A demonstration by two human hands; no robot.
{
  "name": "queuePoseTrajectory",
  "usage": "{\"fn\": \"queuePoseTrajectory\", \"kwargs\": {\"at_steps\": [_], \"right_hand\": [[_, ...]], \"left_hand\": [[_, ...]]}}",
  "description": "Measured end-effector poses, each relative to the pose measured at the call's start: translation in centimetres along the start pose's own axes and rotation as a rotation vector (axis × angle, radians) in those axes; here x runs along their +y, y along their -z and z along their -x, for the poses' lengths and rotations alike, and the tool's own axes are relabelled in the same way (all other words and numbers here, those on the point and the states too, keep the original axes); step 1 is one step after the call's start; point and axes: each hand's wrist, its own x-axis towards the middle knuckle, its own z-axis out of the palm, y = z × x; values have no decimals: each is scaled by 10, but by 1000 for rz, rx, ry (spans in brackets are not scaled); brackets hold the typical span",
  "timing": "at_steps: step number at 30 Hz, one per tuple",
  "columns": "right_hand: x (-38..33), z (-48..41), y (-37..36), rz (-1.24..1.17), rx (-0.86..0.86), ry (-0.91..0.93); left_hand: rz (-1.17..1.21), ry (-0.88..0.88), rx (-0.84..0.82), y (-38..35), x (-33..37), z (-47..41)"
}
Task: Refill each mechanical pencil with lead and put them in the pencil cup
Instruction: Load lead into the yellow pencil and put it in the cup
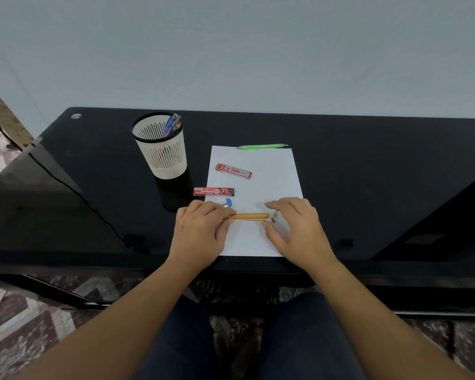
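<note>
Left hand point(200, 231) first: its fingers are curled round the left end of the orange pencil point(248, 216), pinning it low over the sheet of paper point(272, 174). The barrel runs straight out of that grip to the right, its long axis parallel with the near edge of the table point(368, 174). The end inside the fist is hidden, so I can't say for sure which end is the tip. The free end looks blunt and points right at the right hand point(299, 229).

That right hand is spread wide with thumb and forefinger apart, holding nothing. It hovers just off the pencil's free end, and two small loose pieces point(274, 216) lie on the paper between its thumb and forefinger. I'd guess they are the cap and eraser. The right hand is the nearer one to that end, so any feeding goes in from the right, along the barrel's line.

Farther out, a blue-capped tube point(226, 202) sits just beyond the left knuckles. A red lead case point(214, 191) straddles the paper's left edge and a second red case point(233, 171) lies farther up the sheet. A green pencil point(262, 146) lies along the paper's far edge, pointing right. The pencil cup point(162, 157) stands toward the far left of the table with a few pens point(172, 124) in it, on the left hand's side.
</note>
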Motion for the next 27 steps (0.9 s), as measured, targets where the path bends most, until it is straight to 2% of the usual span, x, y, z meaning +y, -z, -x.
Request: {"fn": "queuePoseTrajectory", "kwargs": {"at_steps": [5, 11, 17, 22, 27], "right_hand": [[1, 0, 0, 50, -34, 77], [0, 1, 1, 41, -80, 66], [1, -1, 2, 77, -133, 32], [-2, 1, 3, 35, -85, 29], [-1, 0, 3, 38, -115, 32]], "left_hand": [[65, -30, -71, 4, 3, -1], [95, -42, -125, 7, 4, -2], [77, -25, -102, 6, 5, -2], [-10, 294, 80, 3, 2, -2], [-55, 456, 48, 3, 3, -3]]}}
